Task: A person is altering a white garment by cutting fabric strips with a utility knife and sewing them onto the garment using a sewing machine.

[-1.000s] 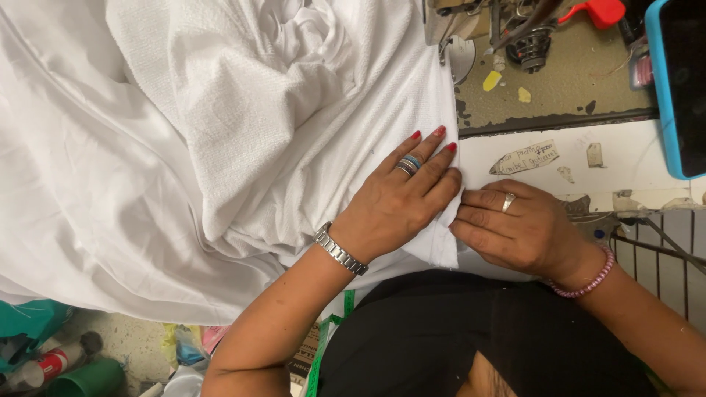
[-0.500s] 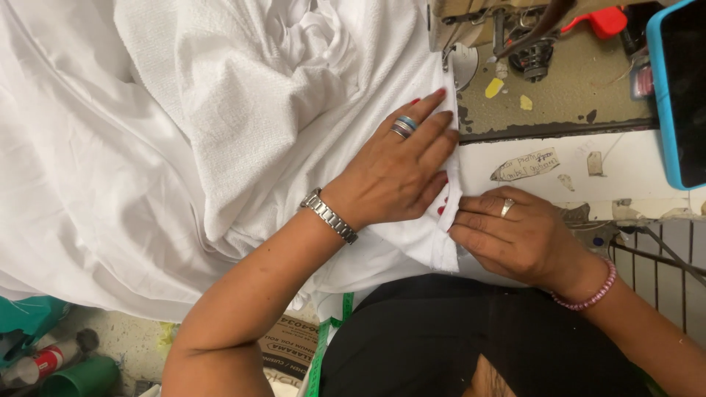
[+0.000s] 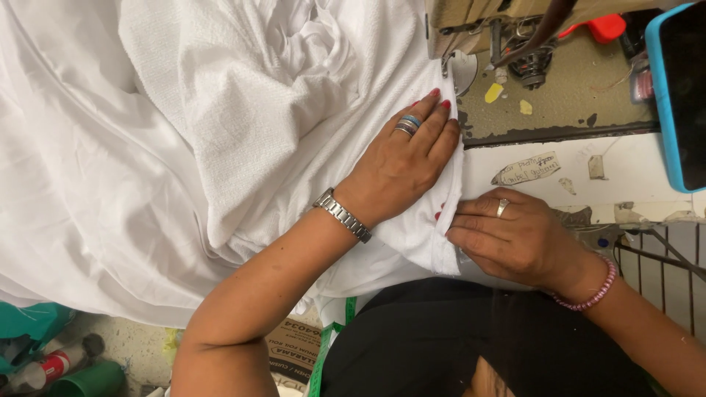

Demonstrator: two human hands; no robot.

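1. The left hand lies flat, palm down, on the heaped white cotton cloth — fingers spread and straight, its grip wide and closed on nothing, just pressing the fabric onto the desk.
2. A silver and blue band ring sits on one finger of the left hand, and a silver metal link watch circles that wrist.
3. The right hand is just beside the left, at the cloth's near edge; its fingertips are narrowed into a pinch on the folded hem, its grip holding the white cloth.
4. The right hand carries a thin silver ring and a pink beaded bracelet at the wrist.
5. The cloth covers most of the desk's left side, bunched in folds, and its right edge reaches up toward the grey metal sewing machine head.
6. The worn, white-edged desk shows bare to the right of the hands — a blue-cased phone stands at its far right.
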